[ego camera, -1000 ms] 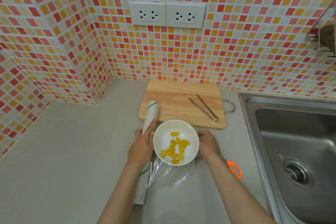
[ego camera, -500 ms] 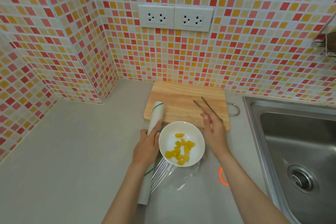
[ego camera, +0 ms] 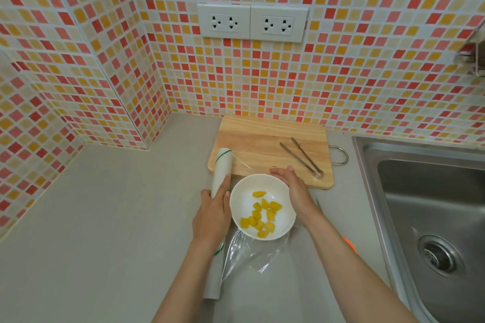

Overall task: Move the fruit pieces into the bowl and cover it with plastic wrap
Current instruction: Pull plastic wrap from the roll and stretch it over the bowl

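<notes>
Pressing roll (ego camera: 223,165) under left fingers (ego camera: 223,191); right fingers (ego camera: 282,172) flat, open, against bowl (ego camera: 284,228) rim.

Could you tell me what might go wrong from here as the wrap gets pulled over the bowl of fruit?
The bowl sits on the loose sheet of plastic wrap, so tugging the film could drag or tip it and spill the fruit pieces. The film already looks bunched near the roll under the left hand, so it may cling to itself. The right hand is close to the tongs and could knock them.
</notes>
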Demonstrator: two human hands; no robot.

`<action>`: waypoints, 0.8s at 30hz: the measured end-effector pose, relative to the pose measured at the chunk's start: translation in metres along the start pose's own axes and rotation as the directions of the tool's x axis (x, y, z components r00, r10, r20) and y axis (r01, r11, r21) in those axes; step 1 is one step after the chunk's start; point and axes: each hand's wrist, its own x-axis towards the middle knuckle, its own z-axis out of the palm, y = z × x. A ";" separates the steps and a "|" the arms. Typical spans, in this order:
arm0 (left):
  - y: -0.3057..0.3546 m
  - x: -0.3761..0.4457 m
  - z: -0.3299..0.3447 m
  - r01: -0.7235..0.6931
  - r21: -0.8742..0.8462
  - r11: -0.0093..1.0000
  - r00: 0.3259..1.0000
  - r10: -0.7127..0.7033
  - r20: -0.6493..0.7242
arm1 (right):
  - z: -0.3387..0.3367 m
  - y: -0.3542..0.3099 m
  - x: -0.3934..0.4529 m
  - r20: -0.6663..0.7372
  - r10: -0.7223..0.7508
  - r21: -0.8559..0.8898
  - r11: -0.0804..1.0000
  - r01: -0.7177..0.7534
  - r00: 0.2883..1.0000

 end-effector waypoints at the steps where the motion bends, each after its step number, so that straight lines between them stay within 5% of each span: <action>1: 0.000 0.000 0.000 0.001 -0.002 1.000 1.000 -0.001 0.001 | 0.000 0.000 0.001 0.012 0.032 0.035 0.999 -0.033 0.999; 8: 0.002 -0.002 -0.003 -0.005 0.015 1.000 1.000 0.005 0.018 | -0.004 0.008 -0.004 0.050 0.128 0.282 0.950 -0.137 0.991; 11: 0.004 -0.002 -0.005 -0.004 0.026 1.000 1.000 0.003 0.027 | -0.002 0.003 -0.008 -0.251 0.041 0.149 0.989 -0.004 0.967; 13: 0.006 -0.003 -0.004 0.005 0.029 1.000 1.000 -0.005 0.028 | -0.007 0.000 -0.013 -0.535 -0.091 0.012 0.993 0.115 0.840; 15: 0.006 -0.004 -0.003 0.005 0.036 0.999 1.000 -0.006 0.016 | -0.009 -0.003 -0.027 -0.644 -0.221 -0.077 0.971 0.226 0.732; 18: 0.005 -0.005 -0.001 0.006 0.042 0.999 1.000 -0.005 -0.004 | 0.010 0.009 -0.053 -0.652 -0.206 0.070 0.942 0.328 0.730; 24: 0.006 -0.004 0.002 0.001 0.050 0.999 1.000 0.000 -0.027 | 0.053 0.026 -0.066 -0.657 -0.057 0.238 0.930 0.279 0.752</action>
